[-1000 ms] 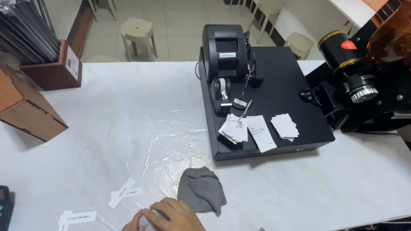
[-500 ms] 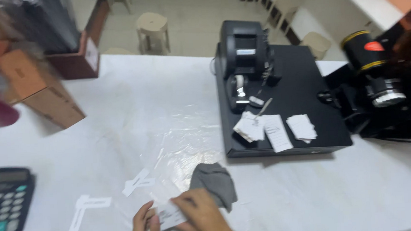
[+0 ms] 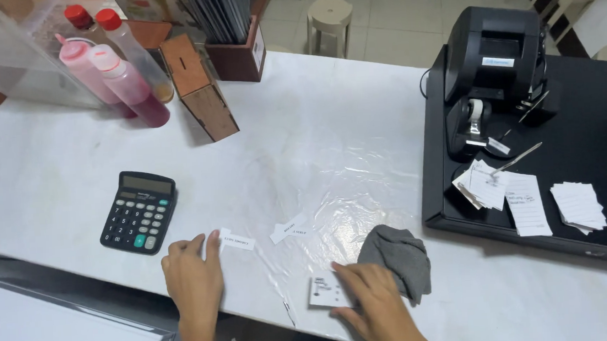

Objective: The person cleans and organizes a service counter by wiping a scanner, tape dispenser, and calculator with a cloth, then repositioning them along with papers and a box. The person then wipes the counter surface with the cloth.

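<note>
White desk (image 3: 328, 119); left hand (image 3: 193, 274) flat, fingertips pinning paper strip (image 3: 231, 242) lying crosswise to its right; right hand (image 3: 369, 297) flat on small card (image 3: 324, 291), grey cloth (image 3: 398, 256) touching

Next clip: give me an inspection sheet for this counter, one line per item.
Surface: white counter with a sheet of clear film lying flat on it.
Job's things: small white card under the right hand; paper strip at the left fingertips; second strip beside it.
Clutter: grey cloth, calculator, wooden box, pink sauce bottles, slips of paper on the black tray.
Grips: left hand flat on the counter edge; right hand pressing the card.
Cables: one dark lead beside the receipt printer.
Surroundings: tiled floor, stool.
</note>
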